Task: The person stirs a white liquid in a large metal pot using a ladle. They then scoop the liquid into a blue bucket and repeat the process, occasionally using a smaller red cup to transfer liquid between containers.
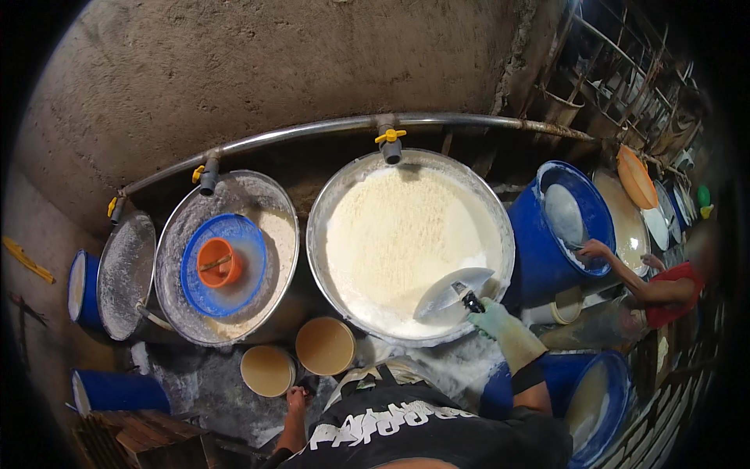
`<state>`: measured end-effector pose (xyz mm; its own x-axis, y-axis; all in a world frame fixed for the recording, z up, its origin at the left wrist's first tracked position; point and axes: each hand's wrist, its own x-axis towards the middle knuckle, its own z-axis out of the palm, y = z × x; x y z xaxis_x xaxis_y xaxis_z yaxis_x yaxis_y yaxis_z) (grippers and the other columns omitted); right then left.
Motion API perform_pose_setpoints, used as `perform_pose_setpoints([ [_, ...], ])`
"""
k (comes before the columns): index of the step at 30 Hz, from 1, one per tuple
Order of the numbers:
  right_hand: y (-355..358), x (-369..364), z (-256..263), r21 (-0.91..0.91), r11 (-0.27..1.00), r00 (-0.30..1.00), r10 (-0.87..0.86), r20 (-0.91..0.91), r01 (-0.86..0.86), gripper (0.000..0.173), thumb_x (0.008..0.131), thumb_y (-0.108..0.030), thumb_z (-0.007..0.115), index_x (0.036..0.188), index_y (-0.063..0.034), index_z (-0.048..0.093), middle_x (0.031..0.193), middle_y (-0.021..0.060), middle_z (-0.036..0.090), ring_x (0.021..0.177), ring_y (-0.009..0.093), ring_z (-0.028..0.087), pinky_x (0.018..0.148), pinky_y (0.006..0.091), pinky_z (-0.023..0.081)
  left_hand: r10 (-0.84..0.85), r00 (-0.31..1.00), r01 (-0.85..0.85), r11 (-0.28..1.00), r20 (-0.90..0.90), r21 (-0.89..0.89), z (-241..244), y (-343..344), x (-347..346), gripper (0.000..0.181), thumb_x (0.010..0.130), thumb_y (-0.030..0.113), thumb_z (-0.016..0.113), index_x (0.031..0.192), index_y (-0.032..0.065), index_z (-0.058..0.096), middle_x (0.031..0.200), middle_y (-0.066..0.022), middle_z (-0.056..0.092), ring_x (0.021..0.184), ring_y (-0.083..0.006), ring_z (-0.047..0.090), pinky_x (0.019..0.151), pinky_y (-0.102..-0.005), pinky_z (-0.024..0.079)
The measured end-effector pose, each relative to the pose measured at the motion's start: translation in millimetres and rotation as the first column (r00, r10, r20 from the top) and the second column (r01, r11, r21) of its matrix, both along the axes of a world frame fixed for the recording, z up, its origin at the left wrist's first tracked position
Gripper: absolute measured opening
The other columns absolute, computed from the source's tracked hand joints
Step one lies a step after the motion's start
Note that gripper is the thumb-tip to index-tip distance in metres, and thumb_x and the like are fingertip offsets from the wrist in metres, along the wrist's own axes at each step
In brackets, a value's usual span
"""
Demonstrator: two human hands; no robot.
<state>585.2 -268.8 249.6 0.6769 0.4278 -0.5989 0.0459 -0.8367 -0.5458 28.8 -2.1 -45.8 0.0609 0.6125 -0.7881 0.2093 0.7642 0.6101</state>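
Note:
My right hand [492, 322], in a pale green and yellowish rubber glove, grips the black-wrapped handle of a broad metal scoop [436, 296]. The scoop rests at the near right side of a large round metal vat [508, 252], against creamy white, starch-like material [398, 234] that has a crumbly surface. Bare and with curled fingers, my left hand [297, 398] is low beside a bucket of tan liquid [266, 370]; whether it touches the rim is unclear. A second bucket of tan liquid [326, 346] stands between that one and the vat.
A metal pipe [328, 126] with yellow-handled valves [391, 143] runs above the vats. Left, another metal vat [176, 234] holds a blue basin [193, 287] and orange pail [218, 264]. Blue drums [527, 258] stand right, where a co-worker [668, 293] reaches into one. Another blue drum [624, 398] is near my right elbow.

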Motion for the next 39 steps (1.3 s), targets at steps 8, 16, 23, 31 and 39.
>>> perform_pose_setpoints([
  [8, 66.2, 115.6, 71.9, -0.019, 0.947, 0.821, 0.288, 0.494, -0.321, 0.052, 0.084, -0.031, 0.074, 0.129, -0.0066, 0.066, 0.093, 0.0185, 0.075, 0.083, 0.029, 0.074, 0.076, 0.0398, 0.058, 0.022, 0.995, -0.033, 0.992, -0.096, -0.119, 5.0, -32.3, -21.7, 0.007, 0.093, 0.018, 0.054, 0.088, 0.0135, 0.054, 0.075, -0.0045, 0.059, 0.058, -0.0214, 0.06, 0.05, -0.0362, 0.045],
  [16, 193.0, 219.2, 20.3, -0.004, 0.918, 0.546, 0.238, 0.803, -0.395, 0.035, 0.091, -0.033, 0.065, 0.112, -0.0063, 0.065, 0.102, 0.0239, 0.073, 0.096, 0.045, 0.07, 0.081, 0.0493, 0.054, -0.145, 0.967, 0.158, 0.986, -0.211, 0.045, 12.4, -58.3, -35.5, 0.019, 0.093, 0.011, 0.054, 0.103, -0.0007, 0.066, 0.098, -0.0155, 0.066, 0.083, -0.0331, 0.069, 0.069, -0.0476, 0.06],
  [23, 162.5, 225.9, -45.2, 0.032, 0.898, 0.621, 0.277, 0.733, -0.439, 0.03, 0.1, -0.027, 0.053, 0.115, -0.0038, 0.066, 0.104, 0.0256, 0.073, 0.097, 0.041, 0.072, 0.083, 0.0496, 0.054, 0.285, 0.938, -0.284, 0.958, -0.199, 0.035, 35.6, -81.0, -22.3, 0.028, 0.091, 0.014, 0.061, 0.107, -0.007, 0.068, 0.108, -0.0229, 0.069, 0.089, -0.0346, 0.071, 0.074, -0.0476, 0.062],
  [31, 70.2, 142.6, -84.7, 0.022, 0.952, 0.825, 0.253, 0.505, -0.306, 0.05, 0.092, -0.029, 0.068, 0.135, -0.005, 0.06, 0.096, 0.0251, 0.073, 0.086, 0.038, 0.073, 0.076, 0.0478, 0.054, -0.004, 0.986, -0.014, 0.994, -0.168, -0.109, 10.7, -82.8, -55.0, 0.016, 0.092, 0.019, 0.057, 0.097, 0.0042, 0.061, 0.094, -0.0145, 0.066, 0.073, -0.0284, 0.066, 0.062, -0.0428, 0.055],
  [39, 38.2, -1.6, -130.5, 0.17, 0.981, 0.993, -0.102, 0.064, 0.09, 0.059, 0.087, -0.035, 0.076, 0.136, -0.0054, 0.059, 0.087, 0.0116, 0.07, 0.073, 0.025, 0.066, 0.069, 0.0397, 0.055, 0.008, 0.999, -0.013, 0.994, -0.051, -0.107, 1.2, -22.6, -49.9, 0.009, 0.093, 0.022, 0.054, 0.09, 0.0136, 0.056, 0.083, -0.0065, 0.064, 0.059, -0.0227, 0.061, 0.049, -0.0377, 0.049],
])
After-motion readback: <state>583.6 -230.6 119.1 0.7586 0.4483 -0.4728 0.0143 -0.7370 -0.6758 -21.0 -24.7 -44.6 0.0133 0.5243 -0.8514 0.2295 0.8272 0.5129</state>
